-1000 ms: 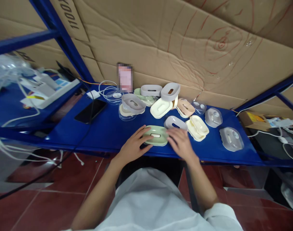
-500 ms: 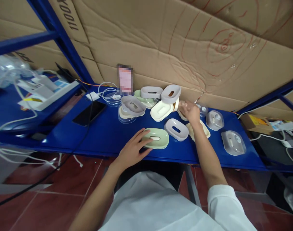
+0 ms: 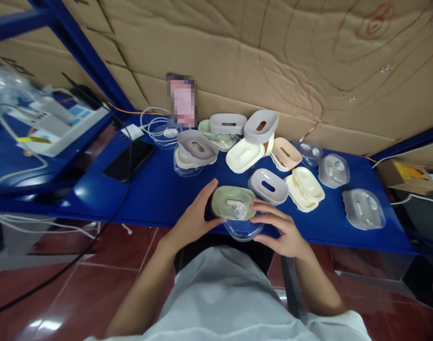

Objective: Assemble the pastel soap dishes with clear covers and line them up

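A light green oval dish (image 3: 225,193) with a pale piece in its middle slot lies near the table's front edge. My left hand (image 3: 193,215) grips its left end, thumb at the near side and fingers at the far side. With its fingers bent around the right edge, my right hand (image 3: 282,229) holds a clear plastic cover (image 3: 243,231) bearing a round sticker. Tilted, the cover overlaps the dish's near part; whether it is seated I cannot tell. Just behind is a grey slotted oval dish (image 3: 268,187), and cream pieces (image 3: 305,189) lie to its right.
Grey dishes (image 3: 261,125), a cream lid (image 3: 245,155) and a peach dish (image 3: 286,152) lie farther back. Covered grey dishes (image 3: 363,208) stand at right. A black phone (image 3: 129,161) and white cables (image 3: 154,118) lie at left. Cardboard (image 3: 216,57) walls the back.
My right hand has come back from the far right of the table to the green dish, bringing a clear cover. My left hand stays at the dish. The camera view has shifted slightly.
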The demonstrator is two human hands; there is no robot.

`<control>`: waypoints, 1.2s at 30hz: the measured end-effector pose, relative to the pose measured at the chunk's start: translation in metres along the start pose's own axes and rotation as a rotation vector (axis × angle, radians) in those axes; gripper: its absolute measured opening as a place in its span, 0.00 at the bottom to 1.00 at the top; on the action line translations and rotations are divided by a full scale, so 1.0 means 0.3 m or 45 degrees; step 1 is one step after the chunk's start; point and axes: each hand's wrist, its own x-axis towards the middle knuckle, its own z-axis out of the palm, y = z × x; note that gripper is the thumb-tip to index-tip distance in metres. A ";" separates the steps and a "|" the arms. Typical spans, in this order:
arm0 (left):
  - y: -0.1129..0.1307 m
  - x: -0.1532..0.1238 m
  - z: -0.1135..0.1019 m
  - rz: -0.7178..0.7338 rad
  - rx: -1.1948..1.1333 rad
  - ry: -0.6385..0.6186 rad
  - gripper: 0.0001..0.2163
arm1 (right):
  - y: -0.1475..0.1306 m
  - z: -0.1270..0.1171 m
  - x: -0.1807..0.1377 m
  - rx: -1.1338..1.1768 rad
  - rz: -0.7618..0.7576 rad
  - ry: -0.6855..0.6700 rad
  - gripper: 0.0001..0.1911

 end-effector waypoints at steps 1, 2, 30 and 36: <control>0.001 0.001 -0.004 0.023 0.004 -0.036 0.45 | 0.014 0.003 0.007 0.045 0.011 -0.038 0.20; 0.002 0.002 -0.007 0.048 0.014 -0.071 0.42 | 0.029 0.000 0.016 0.070 0.029 -0.075 0.18; -0.009 0.005 -0.016 0.130 -0.029 -0.049 0.30 | 0.070 0.124 0.045 -0.645 -0.120 -0.217 0.30; -0.001 -0.001 -0.017 0.133 -0.031 -0.031 0.30 | 0.105 0.149 0.030 -0.689 -0.022 -0.035 0.37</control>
